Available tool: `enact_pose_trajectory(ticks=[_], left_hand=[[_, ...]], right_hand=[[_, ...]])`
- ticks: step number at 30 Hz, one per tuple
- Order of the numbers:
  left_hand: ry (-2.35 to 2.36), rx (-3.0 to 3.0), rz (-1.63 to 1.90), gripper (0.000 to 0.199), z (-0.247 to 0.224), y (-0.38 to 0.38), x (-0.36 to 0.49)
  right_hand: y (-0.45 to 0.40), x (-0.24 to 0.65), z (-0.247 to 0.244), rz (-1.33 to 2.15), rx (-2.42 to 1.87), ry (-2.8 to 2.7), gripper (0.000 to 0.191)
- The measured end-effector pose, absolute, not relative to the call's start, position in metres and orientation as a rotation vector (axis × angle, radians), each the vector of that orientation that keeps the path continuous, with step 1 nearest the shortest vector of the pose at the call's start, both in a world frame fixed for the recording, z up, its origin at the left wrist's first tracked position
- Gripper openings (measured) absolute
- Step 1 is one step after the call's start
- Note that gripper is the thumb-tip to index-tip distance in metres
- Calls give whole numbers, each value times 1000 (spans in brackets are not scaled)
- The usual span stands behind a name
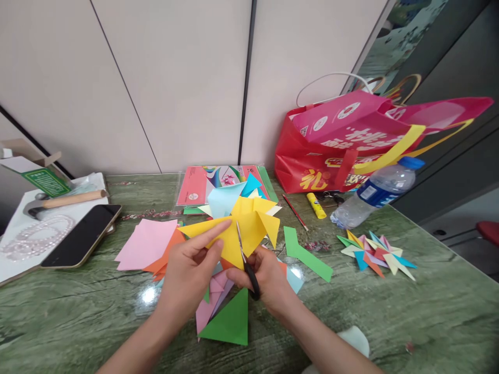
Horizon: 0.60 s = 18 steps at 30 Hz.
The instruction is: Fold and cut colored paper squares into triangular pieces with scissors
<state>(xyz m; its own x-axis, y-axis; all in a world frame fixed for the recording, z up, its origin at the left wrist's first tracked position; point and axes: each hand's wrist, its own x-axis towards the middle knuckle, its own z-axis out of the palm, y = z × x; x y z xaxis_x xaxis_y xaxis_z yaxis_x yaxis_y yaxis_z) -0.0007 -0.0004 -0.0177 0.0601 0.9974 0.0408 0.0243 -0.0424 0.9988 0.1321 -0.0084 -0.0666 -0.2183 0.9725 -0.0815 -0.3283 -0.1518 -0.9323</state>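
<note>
A folded sheet of yellow paper [249,234] is pinched between the thumb and fingers of my left hand [195,259]. My right hand [265,275] grips the black handles of a pair of scissors [252,280], whose blades point up and lie against the yellow paper. Whether the blades are apart is hard to make out. Below the hands lie a green paper triangle [230,322] and pink folded paper [208,306]. Behind the yellow sheet, light blue paper [224,200] and more scraps are heaped.
Pink sheets [144,241] lie left, near a phone [81,236] and a hammer [74,200]. To the right are a green strip [312,262], a pencil [295,212], a glue stick [316,205], folded paper stars [376,253], a tilted bottle [374,195] and a red bag [339,145].
</note>
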Motion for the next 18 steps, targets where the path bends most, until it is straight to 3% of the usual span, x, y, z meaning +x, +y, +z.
enact_pose_trajectory(ticks=[18], left_hand=[[1185,1321,1187,29,-19,-2,0]], right_hand=[[-8,132,-61,1587,-940,-1000,40]])
